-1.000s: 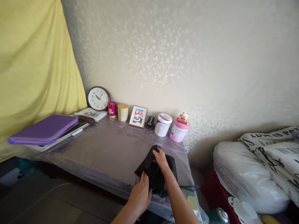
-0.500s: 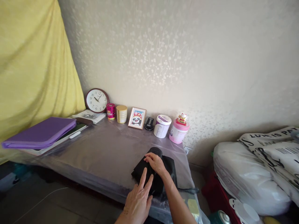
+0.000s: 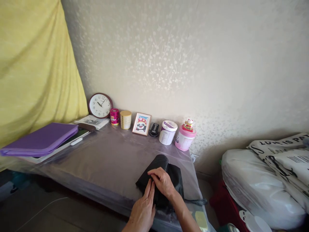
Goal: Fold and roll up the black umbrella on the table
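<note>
A black folded bundle of thin, slightly shiny material (image 3: 158,162) lies near the right front of the table; its exact kind is unclear. My left hand (image 3: 143,206) rests on its near part, fingers stretched out and held close together. Just above those fingertips, my right hand (image 3: 163,183) has thumb and fingers pinched on the black material. Both hands cover much of the bundle's middle. From its right side a narrow dark strip (image 3: 196,202) reaches toward the table edge.
Along the wall stand a clock (image 3: 100,105), a pink can (image 3: 114,117), a yellow-lidded container (image 3: 126,120), a panda picture frame (image 3: 142,123) and two tubs (image 3: 167,133). A purple folder (image 3: 43,138) lies left on the plastic-covered table (image 3: 101,164). White bags (image 3: 256,183) are piled right.
My right hand has moved slightly down toward me, closer to the left fingertips. The left hand's spread fingers have come together, and it has shifted down a little.
</note>
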Tool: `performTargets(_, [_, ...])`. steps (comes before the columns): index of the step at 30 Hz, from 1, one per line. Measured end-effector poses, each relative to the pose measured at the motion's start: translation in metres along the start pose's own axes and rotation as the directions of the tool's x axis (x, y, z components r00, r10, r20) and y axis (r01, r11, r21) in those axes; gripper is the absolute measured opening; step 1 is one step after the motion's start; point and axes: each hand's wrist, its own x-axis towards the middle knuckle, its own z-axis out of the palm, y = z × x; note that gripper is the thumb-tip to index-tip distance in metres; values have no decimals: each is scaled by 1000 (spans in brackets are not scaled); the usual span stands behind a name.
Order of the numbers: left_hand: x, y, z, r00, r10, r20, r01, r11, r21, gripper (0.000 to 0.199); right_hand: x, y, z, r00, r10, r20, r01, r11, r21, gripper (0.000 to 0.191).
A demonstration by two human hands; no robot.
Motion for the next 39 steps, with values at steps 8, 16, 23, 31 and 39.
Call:
performTargets(8, [2, -4, 8, 1000, 16, 20, -15, 999, -49, 73, 0, 22, -2, 986, -167, -20, 163, 977, -136, 25])
performTargets(16, [6, -4, 6, 997, -2, 72, 6, 998, -57, 74, 37, 54, -6, 997, -77, -31, 67, 964, -257, 28])
performTargets(23, [4, -1, -2, 994, -3, 111, 12, 997, -82, 72, 62, 74, -6, 997, 38, -61, -51, 970, -237, 29])
performTargets(31, [3, -7, 9, 1000, 15, 17, -13, 992, -122, 70, 43, 95, -41, 870, 294, -396, -389, 902, -186, 27])
performTargets(39, [-1, -6, 6, 998, 33, -59, -41, 989, -145, 66, -41, 93, -70, 726, 512, -459, -597, 801, -52, 40])
